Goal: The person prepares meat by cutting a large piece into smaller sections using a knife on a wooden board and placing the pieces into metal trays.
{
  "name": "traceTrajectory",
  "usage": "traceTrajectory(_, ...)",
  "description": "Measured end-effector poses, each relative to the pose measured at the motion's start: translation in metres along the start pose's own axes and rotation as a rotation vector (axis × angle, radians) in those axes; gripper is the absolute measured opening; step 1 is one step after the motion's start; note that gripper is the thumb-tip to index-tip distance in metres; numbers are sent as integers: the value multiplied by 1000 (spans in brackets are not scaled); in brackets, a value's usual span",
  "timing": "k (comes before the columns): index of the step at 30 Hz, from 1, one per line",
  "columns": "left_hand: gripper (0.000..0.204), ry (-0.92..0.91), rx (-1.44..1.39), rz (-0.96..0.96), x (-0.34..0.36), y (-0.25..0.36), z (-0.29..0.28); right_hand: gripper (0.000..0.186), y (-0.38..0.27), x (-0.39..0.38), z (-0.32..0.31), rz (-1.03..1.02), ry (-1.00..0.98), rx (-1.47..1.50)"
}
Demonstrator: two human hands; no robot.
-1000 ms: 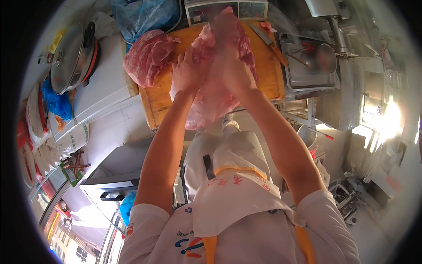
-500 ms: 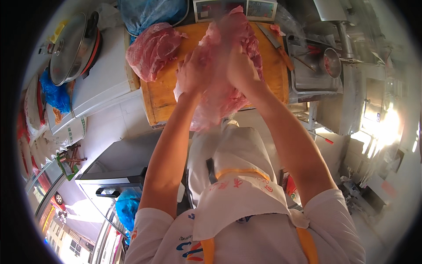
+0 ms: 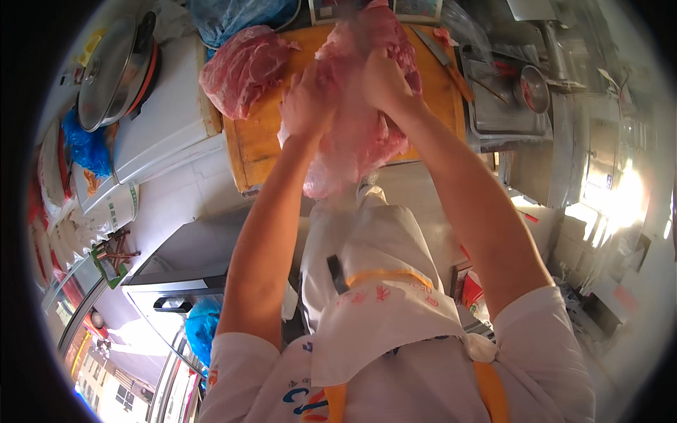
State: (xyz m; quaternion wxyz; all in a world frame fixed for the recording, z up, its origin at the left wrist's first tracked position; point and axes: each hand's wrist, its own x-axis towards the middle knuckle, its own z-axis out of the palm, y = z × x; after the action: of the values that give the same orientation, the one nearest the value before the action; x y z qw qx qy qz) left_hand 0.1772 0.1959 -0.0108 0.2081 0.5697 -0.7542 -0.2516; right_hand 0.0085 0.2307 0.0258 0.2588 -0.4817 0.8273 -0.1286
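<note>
A large slab of raw pink meat [image 3: 352, 144] lies lengthwise on an orange-brown cutting board [image 3: 255, 155], its near end hanging over the front edge. My left hand [image 3: 308, 104] is closed on the slab's left side, fingers curled. On the right side, my right hand [image 3: 388, 83] grips the meat in a fist-like hold. A hazy smear runs down the middle of the picture and blurs the meat between the hands. To the left, a second chunk of meat [image 3: 243, 70] rests partly on the board. A knife [image 3: 455, 74] with a wooden handle lies at the board's right edge.
Behind the board stand a scale [image 3: 416, 10] and a blue plastic bag [image 3: 240, 21]. A metal tray [image 3: 493, 116] and a small steel bowl [image 3: 534, 90] are at the right. A lidded pan [image 3: 113, 74] sits on the white counter [image 3: 169, 99] at the left.
The board and meat sit slightly higher in the picture. My right hand has shifted a little up and away, and both hands stay on the slab.
</note>
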Motion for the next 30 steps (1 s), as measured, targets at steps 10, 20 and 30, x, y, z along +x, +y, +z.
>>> traceTrajectory(10,47,33,27,22,7,-12,9,24,20,-64,-52,-290,-240,-300)
traceTrajectory(20,59,-11,-63,8,5,-18,10,29,-5,-154,-16,271,-180,84)
traceTrajectory(30,55,-11,-35,-6,9,-16,1,23,12,-122,-9,167,-200,80)
